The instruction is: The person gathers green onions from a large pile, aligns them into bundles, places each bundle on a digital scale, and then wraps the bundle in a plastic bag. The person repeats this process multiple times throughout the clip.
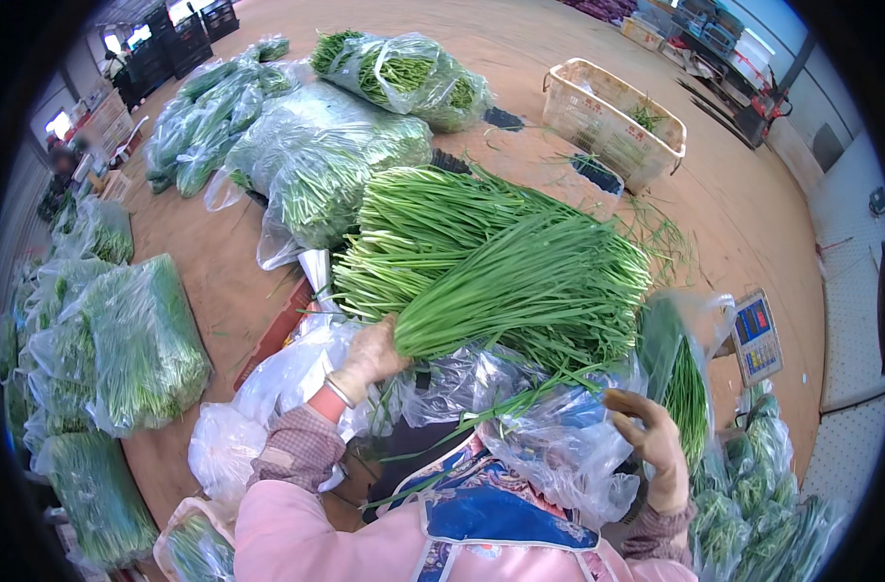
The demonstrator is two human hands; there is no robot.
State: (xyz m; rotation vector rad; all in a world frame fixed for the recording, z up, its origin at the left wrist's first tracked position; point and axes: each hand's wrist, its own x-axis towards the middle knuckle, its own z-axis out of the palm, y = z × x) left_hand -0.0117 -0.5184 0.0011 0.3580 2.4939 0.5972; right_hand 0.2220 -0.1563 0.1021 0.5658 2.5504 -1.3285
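Note:
My left hand [372,357], in a pale glove, is closed round the pale stem ends of a bunch of garlic chives [505,291]. Its leaves fan out to the right over a big pile of garlic chives [433,209]. Lower right, my gloved right hand [653,436] is raised with bent fingers apart and nothing seen between them. It is nearest to crumpled clear plastic bags [568,456] in front of my body. Just beyond it stands a clear bag of chives [685,388], partly blurred. A few loose leaves [491,412] trail across the plastic and my apron.
A scale with a lit display [756,335] stands at right. Behind the pile are a dirty white crate [612,121] and bagged chives [331,145]. More bagged bundles [142,339] lie at left and others [757,475] at lower right. A pallet jack [757,112] stands far right.

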